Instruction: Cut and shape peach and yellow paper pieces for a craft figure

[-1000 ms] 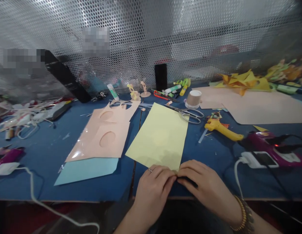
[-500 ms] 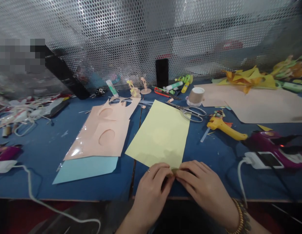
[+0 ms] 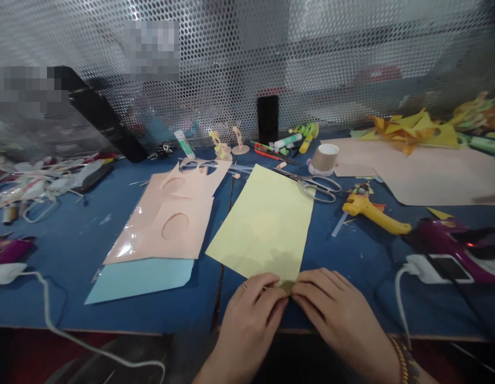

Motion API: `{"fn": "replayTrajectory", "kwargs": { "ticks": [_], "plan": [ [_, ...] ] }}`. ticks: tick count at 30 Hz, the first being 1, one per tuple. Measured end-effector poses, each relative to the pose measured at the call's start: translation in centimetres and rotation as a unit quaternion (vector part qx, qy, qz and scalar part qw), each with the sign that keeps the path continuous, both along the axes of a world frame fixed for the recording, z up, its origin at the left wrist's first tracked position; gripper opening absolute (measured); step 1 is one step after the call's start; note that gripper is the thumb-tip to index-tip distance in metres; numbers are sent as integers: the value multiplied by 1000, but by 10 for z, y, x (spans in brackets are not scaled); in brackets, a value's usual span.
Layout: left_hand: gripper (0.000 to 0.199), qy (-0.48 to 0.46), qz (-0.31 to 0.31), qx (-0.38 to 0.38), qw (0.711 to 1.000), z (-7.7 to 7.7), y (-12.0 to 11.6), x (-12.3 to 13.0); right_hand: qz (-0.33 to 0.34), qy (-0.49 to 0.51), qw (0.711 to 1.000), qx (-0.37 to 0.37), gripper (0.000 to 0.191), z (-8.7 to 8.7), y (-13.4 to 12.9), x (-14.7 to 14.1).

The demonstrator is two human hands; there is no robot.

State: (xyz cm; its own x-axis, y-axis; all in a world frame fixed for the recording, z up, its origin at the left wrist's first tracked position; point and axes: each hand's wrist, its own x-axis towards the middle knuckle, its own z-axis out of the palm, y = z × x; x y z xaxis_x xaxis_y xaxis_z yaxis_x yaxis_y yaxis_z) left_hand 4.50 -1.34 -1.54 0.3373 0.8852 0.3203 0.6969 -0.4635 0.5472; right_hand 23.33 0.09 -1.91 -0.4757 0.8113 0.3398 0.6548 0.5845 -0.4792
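A pale yellow sheet of paper lies at a slant on the blue table. My left hand is closed at its near edge, thumb and fingers pinching the paper. Close beside it, my right hand pinches the same edge, its fingertips almost meeting the left ones. Between the fingertips a small darker bit of the edge shows, looking bent or rolled; the fingers hide most of it. Scissors rest at the sheet's far right corner. To the right lies a yellow glue gun.
Left lie pink paper with cut-outs and a light blue sheet. A phone leans on the perforated metal screen. Behind the scissors stands a tape roll. A power strip and white plug sit right.
Both hands still pinch the near edge of the yellow paper, with slightly shifted fingers. The view has moved a little; the objects on the table stay put.
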Motion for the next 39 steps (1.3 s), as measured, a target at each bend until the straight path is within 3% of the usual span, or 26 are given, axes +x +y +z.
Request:
{"fn": "replayTrajectory", "kwargs": {
  "ticks": [8, 16, 22, 25, 28, 33, 37, 39],
  "plan": [
    [11, 17, -56, 37, 998, 10, 3, 1, -3, 3, 1000, 10, 18, 2, -2, 2],
    [46, 181, -29, 14, 983, 26, 22, -52, -46, 7, 998, -42, 15, 5, -10, 52],
    [35, 129, -81, 3, 988, 23, 22, -61, -93, -13, 989, -114, 13, -2, -18, 76],
    [21, 95, -25, 9, 995, 22, 23, -56, -108, -24, 988, -106, 15, -2, -13, 73],
    [11, 92, 87, -19, 992, 22, 26, -50, -164, -24, 983, -79, 25, 2, -2, 64],
    [17, 119, 190, -47, 974, 18, 33, -39, -244, -98, 964, -34, 38, 4, 17, 52],
    [38, 149, 219, -3, 964, 12, 36, -32, -257, -121, 958, -27, 31, 3, 24, 47],
    [47, 167, 221, 56, 959, 11, 35, -29, -264, -136, 955, -18, 28, 3, 25, 46]
  ]
}}
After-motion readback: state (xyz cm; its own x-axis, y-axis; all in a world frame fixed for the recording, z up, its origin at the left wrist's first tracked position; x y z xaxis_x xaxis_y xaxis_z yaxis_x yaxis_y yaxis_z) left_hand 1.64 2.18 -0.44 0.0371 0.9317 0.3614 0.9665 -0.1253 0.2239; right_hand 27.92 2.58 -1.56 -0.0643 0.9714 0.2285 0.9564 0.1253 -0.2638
